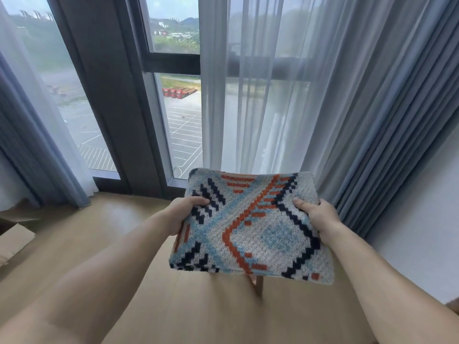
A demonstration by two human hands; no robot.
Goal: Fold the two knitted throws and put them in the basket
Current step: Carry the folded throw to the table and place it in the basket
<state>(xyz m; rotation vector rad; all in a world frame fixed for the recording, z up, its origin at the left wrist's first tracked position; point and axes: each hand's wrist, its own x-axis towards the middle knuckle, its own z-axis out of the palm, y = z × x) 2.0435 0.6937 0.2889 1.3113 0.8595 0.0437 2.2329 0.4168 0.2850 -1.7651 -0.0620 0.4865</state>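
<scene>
1. Above the wooden floor (74,234), in front of the window (173,95) and its sheer curtain (260,95), a folded knitted throw (248,229) is held level in the air, clear of any surface.
2. Both hands are clamped on it: the left hand (185,212) grips the left edge and the right hand (320,219) the right edge, each with the thumb on top and the fingers hidden beneath.
3. Patterned in navy, orange and pale blue on grey, the throw reads as a compact rectangle of several layers, so its folding looks finished and carrying it to the basket is likely the step in hand.
4. No basket shows from this view, nor does the second throw; only a cardboard box (15,242) sits at the left edge of the floor.
5. To carry it well, keep the bundle flat and the two grips even, so the layers do not slide apart or sag in the middle.
6. Knit is soft and stretchy; pinching through all layers at each side should hold the near open edges shut.
7. On reaching the basket, lower the bundle flat rather than dropping it, leaving room for the other throw.
</scene>
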